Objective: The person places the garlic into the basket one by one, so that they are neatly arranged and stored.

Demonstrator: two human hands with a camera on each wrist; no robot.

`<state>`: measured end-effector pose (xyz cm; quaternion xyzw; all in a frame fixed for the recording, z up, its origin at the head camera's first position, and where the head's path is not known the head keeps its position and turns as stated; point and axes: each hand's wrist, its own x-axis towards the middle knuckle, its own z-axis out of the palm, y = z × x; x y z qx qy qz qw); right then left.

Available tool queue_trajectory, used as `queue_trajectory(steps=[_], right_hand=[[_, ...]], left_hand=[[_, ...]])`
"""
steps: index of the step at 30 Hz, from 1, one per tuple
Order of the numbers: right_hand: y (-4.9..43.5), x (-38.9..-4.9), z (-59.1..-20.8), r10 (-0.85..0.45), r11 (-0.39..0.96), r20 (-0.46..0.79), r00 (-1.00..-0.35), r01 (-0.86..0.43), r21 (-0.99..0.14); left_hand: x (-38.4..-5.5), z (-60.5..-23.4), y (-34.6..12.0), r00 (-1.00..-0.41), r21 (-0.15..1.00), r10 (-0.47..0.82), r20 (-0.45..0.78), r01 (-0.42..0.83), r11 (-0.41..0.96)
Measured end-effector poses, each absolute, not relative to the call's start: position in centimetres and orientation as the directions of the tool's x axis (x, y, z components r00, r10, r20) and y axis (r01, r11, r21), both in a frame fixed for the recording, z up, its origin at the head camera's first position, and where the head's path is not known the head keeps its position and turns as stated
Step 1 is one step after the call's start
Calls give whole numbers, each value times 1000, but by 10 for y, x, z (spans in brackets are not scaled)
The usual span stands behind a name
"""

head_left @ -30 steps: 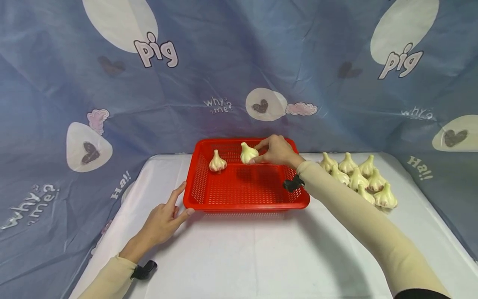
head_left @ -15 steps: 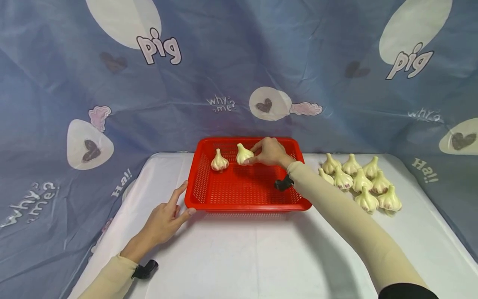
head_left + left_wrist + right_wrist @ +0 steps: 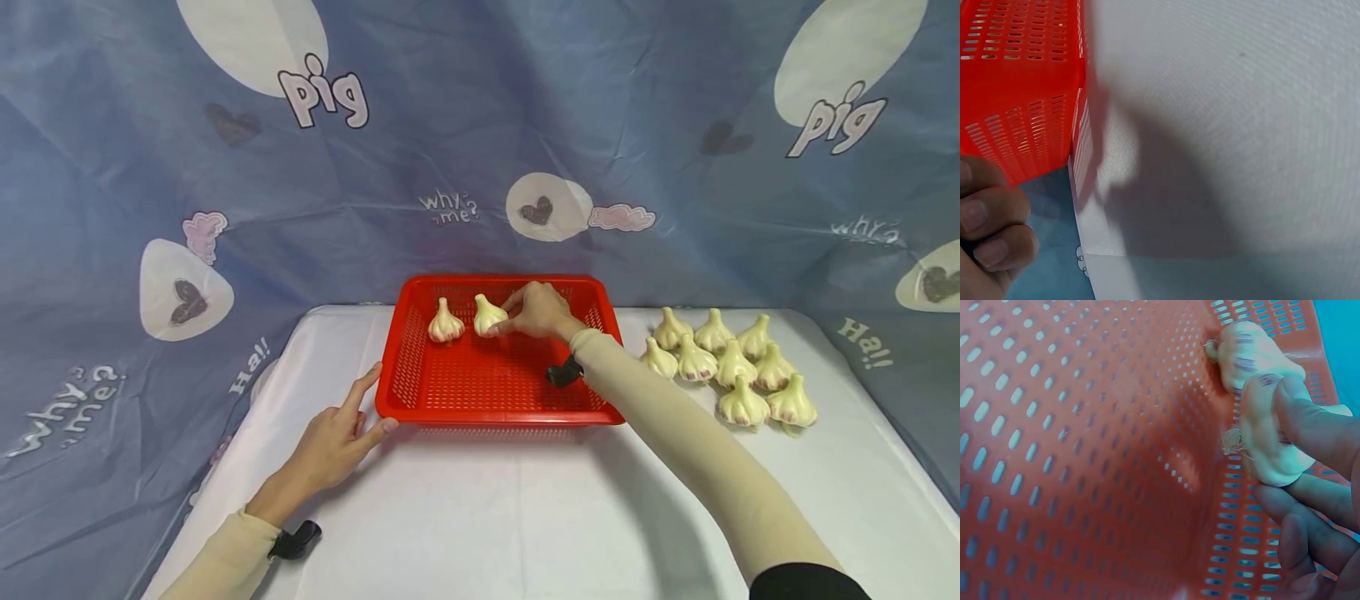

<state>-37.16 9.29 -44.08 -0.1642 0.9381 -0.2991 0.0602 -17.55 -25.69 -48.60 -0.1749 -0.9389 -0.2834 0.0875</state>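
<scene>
I had a garlic bulb pinched between thumb and fingertips of the right hand, inside the red plastic basket toward its back. The bulb lay off the hand's left side, its long axis nearly upright, stalk up and leaning slightly left. A second bulb sat just beside it, further left, a narrow gap between them in the head view. Whether the pinched bulb's base met the basket floor, I couldn't tell. The left hand was further off, index finger and thumb extended at the basket's front-left corner, grasping no garlic. The pinched bulb looked plump, creamy white, purple-streaked toward the base, with wispy roots underneath.
</scene>
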Motion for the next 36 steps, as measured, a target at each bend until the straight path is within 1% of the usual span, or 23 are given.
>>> queue_trajectory(steps=[7, 14, 20, 27, 36], right_hand=[[92, -372, -448, -316, 783, -47, -948, -233, -577], [88, -375, -453, -327, 779, -45, -944, -242, -579], [87, -378, -458, -322, 797, -50, -946, -242, -553], [87, -379, -462, -335, 793, -57, -941, -248, -557], [87, -379, -463, -344, 800, -77, -936, -249, -545]], left_hand=[[-174, -485, -256, -926, 496, 276, 259, 373, 784], [-175, -485, -257, -922, 492, 284, 264, 382, 782], [-177, -485, -258, -920, 489, 289, 266, 387, 782], [-178, -484, -259, -927, 489, 281, 247, 370, 790], [-177, -485, -259, -922, 488, 284, 264, 381, 785]])
